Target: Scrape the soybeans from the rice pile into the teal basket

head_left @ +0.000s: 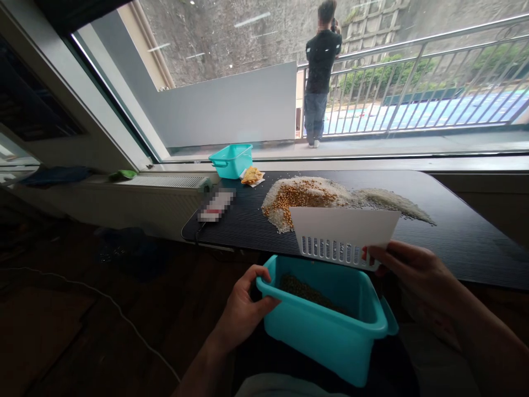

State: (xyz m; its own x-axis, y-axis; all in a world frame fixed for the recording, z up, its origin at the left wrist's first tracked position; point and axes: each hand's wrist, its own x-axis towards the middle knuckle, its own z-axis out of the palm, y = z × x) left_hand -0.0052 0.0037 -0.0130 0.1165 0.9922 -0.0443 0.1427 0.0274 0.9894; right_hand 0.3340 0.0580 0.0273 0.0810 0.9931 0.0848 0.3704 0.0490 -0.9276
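Note:
My left hand [243, 306] grips the left rim of a teal plastic bin [326, 331] resting on my lap, below the table's near edge. Dark green beans [308, 291] lie in the bottom of the bin. My right hand [409, 275] pinches the lower right corner of a white slotted scoop [343, 234], held tilted over the bin at the table edge. Behind the scoop, a heap of yellow beans mixed with white rice [301, 196] is spread on the black table [454, 231].
A second teal bin [231, 160] and a yellow snack packet [252, 175] sit at the table's far left. A blurred flat object [215, 207] lies near the left edge. A radiator [165, 181] runs under the window. A person [320, 71] stands outside by the railing.

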